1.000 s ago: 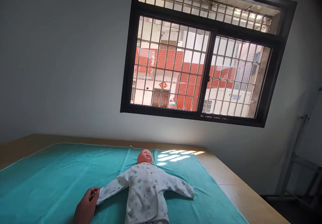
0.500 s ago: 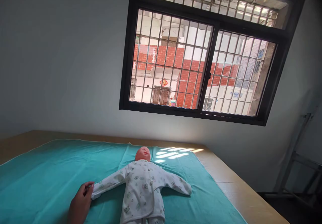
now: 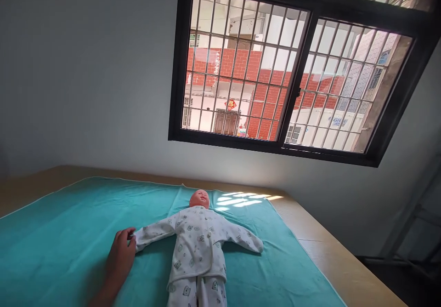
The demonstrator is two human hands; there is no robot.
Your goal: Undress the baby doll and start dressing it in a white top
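A baby doll (image 3: pixel 200 199) lies on its back with its head toward the wall. It wears a white top (image 3: pixel 198 240) with small animal prints and matching trousers (image 3: pixel 186 293), and both arms are spread out sideways. My left hand (image 3: pixel 121 252) reaches in from the lower left. Its thumb and fingers are curled at the cuff of the sleeve (image 3: pixel 153 233) on the left of the view, pinching the sleeve's end. The opposite sleeve (image 3: pixel 246 240) rests flat on the cloth, with no doll hand showing. My right hand is out of view.
A green cloth (image 3: pixel 86 219) covers most of the wooden table (image 3: pixel 330 256). Sunlight patches fall beside the doll's head. Behind stands a grey wall with a barred, black-framed window (image 3: pixel 289 146). A dim metal frame (image 3: pixel 409 233) is at the right.
The camera view has tilted down, so more of the trousers and my left forearm show. My left hand stays at the same sleeve end, its finger and thumb slightly farther apart.
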